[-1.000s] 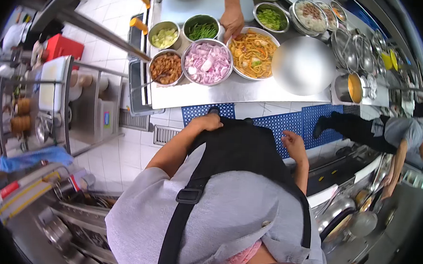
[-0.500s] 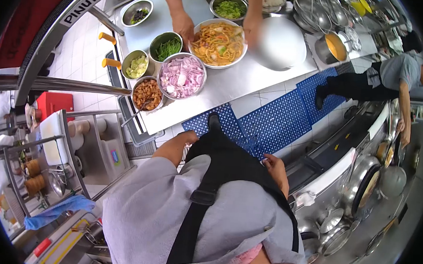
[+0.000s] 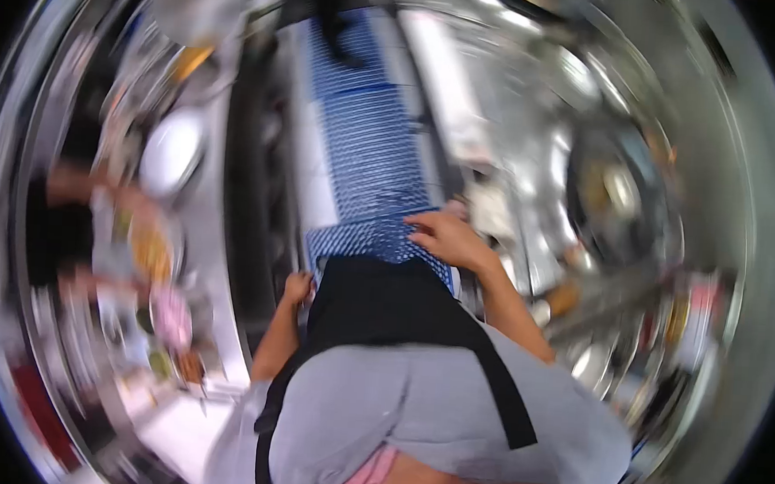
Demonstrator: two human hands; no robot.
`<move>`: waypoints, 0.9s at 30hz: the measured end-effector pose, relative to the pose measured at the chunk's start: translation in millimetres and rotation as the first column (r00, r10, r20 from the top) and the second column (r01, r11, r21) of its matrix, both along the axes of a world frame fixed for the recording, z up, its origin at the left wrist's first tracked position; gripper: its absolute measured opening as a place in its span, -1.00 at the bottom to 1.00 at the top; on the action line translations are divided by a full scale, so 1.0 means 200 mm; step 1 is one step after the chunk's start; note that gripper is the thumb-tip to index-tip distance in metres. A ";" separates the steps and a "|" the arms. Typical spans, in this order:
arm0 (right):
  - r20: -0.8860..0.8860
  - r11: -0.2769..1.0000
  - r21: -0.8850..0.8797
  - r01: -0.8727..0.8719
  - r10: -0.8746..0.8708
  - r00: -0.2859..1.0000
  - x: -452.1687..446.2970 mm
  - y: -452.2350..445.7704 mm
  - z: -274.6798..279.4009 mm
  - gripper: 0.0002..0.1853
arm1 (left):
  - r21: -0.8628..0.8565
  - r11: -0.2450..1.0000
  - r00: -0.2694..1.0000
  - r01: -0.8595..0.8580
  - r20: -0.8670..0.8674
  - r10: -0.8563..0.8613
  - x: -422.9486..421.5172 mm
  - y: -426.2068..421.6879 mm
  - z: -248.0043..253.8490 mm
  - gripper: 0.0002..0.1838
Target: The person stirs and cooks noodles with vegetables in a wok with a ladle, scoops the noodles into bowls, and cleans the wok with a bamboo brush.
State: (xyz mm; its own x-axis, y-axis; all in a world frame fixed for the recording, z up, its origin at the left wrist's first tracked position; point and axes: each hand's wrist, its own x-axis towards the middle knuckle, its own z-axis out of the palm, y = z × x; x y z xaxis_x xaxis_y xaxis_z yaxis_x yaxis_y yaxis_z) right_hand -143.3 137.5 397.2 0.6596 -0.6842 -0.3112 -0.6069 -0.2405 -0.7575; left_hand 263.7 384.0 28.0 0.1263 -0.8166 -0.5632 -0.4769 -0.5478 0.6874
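Observation:
My right hand [image 3: 448, 239] is in front of my black apron [image 3: 375, 308], above the blue patterned floor mat [image 3: 371, 143]. Its fingers are stretched out and apart, with nothing in them. Low beside the apron's left edge hangs my left hand [image 3: 298, 287]; it is small and blurred, and its fingers cannot be made out. A large wok [image 3: 617, 194] with something pale in it sits on the steel cooking range at the right, the right hand being on that side.
On the left counter, a blurred person's hands hold a bowl of noodles [image 3: 150, 250]. A white plate [image 3: 173, 152] and a bowl of chopped pink onion [image 3: 170, 317] are close by. A dark leg [image 3: 330, 21] stands farther along the mat.
My view has swung right, from the food counter to the aisle and cooking range. The counter now lies at the left. My right hand has risen in front of the apron.

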 end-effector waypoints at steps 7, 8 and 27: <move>0.428 0.550 -0.128 0.825 -0.720 0.546 -0.80 0.32 0.22 -0.70 | 0.000 0.976 0.976 0.219 0.024 -0.219 -0.50 -0.43 0.46 -0.67; 0.493 0.389 -0.103 0.915 -0.779 0.387 -0.92 0.39 0.20 -0.72 | -0.092 0.933 0.932 0.348 0.145 -0.333 -0.55 -0.51 0.49 -0.66; 0.525 -0.448 -0.049 0.893 -0.772 -0.358 -1.17 0.84 -0.09 -0.25 | 0.016 0.702 0.401 0.712 -0.829 -0.389 -2.75 -1.91 1.98 -0.88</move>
State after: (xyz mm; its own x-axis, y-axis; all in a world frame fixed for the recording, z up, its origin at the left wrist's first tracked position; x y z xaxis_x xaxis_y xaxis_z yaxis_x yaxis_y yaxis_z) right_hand -377.9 304.6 379.6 -0.9320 -0.3435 0.1154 -0.2042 0.2347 -0.9504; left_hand -286.1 2.5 424.0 -0.8553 -0.2856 -0.4324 -0.1861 -0.6095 0.7707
